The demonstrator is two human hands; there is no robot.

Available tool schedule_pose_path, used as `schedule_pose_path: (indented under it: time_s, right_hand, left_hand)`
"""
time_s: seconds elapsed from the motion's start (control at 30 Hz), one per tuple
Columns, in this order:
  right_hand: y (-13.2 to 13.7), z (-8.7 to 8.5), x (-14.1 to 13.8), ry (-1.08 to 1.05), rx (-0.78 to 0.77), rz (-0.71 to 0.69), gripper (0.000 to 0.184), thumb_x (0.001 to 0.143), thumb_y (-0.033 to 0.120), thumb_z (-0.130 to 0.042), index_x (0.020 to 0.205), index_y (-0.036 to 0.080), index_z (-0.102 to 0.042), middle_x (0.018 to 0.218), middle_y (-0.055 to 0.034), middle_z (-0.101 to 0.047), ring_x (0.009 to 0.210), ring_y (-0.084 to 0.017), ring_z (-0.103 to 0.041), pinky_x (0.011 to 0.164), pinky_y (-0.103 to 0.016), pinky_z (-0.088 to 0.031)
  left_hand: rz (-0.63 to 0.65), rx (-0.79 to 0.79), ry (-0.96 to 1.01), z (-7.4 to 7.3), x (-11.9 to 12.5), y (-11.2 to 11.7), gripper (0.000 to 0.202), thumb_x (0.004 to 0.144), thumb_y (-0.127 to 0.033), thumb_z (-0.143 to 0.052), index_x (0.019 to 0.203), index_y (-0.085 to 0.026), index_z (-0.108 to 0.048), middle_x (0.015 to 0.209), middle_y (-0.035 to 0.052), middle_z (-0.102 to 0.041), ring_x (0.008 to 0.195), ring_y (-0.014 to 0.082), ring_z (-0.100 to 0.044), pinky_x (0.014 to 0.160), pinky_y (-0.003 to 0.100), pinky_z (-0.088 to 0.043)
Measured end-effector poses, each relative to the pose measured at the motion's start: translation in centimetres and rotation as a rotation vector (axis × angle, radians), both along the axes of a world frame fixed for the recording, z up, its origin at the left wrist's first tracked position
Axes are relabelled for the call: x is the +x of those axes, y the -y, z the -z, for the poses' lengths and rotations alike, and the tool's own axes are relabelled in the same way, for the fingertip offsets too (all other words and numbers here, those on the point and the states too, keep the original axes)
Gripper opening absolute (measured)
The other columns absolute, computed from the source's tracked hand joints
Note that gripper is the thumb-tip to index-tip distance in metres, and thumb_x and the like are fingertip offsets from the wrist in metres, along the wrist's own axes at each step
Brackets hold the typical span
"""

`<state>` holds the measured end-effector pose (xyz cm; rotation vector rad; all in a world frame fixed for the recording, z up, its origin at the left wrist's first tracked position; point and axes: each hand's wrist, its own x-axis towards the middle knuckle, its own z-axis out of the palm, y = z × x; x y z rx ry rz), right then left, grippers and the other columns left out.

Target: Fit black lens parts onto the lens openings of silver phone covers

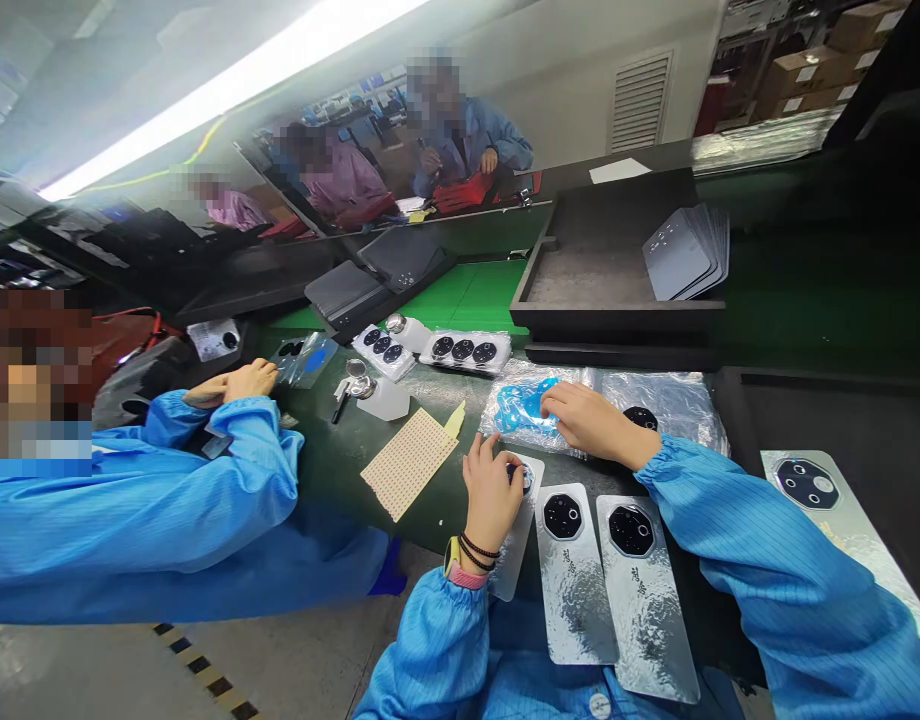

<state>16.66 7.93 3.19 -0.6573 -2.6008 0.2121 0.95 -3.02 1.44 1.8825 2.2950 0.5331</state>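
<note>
My left hand (pixel 492 488) rests over the top of a silvery phone back cover (pixel 514 555), fingers bent and apart, partly hiding its round black camera plate. Two more such covers, a middle one (pixel 578 610) and a right one (pixel 650 630), lie beside it, each with a black camera plate at the top. Farther forward, my right hand (pixel 591 420) has its fingertips pinched on light blue film pieces (pixel 518 405), which lie on a clear plastic bag (pixel 494 430). The fingertips partly cover the film they touch.
Left of my hands lie a dotted beige sheet (pixel 411 465), a pump bottle (pixel 383 398) and packed camera plates (pixel 464 350). Behind stands a black tray (pixel 595 250) with fanned grey panels (pixel 685 255). A co-worker's hands (pixel 242 383) work at the left. Another cover (pixel 842 530) lies right.
</note>
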Motion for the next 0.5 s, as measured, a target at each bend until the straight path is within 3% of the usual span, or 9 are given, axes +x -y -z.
schedule_pose_path:
  time_s: [0.3, 0.5]
  right_hand:
    - [0.0, -0.1, -0.1, 0.051, -0.027, 0.007, 0.027, 0.076, -0.005, -0.040, 0.086, 0.010, -0.061, 0.089, -0.0101, -0.061, 0.087, -0.021, -0.053, 0.075, -0.032, -0.041]
    - [0.0, -0.3, -0.1, 0.091, -0.049, 0.019, 0.026, 0.076, -0.004, -0.042, 0.088, 0.008, -0.062, 0.090, -0.0110, -0.061, 0.088, -0.022, -0.053, 0.077, -0.033, -0.041]
  left_hand:
    - [0.155, 0.020, -0.139, -0.1, -0.6, -0.2, 0.014, 0.076, -0.006, -0.060, 0.069, -0.017, -0.066, 0.122, 0.0120, -0.062, 0.126, 0.0383, -0.047, 0.099, 0.061, -0.041]
    - [0.357, 0.057, -0.229, 0.1, -1.6, -0.8, 0.013, 0.078, -0.006, -0.057, 0.073, -0.015, -0.064, 0.114, 0.0145, -0.065, 0.121, 0.0395, -0.052, 0.093, 0.063, -0.046]
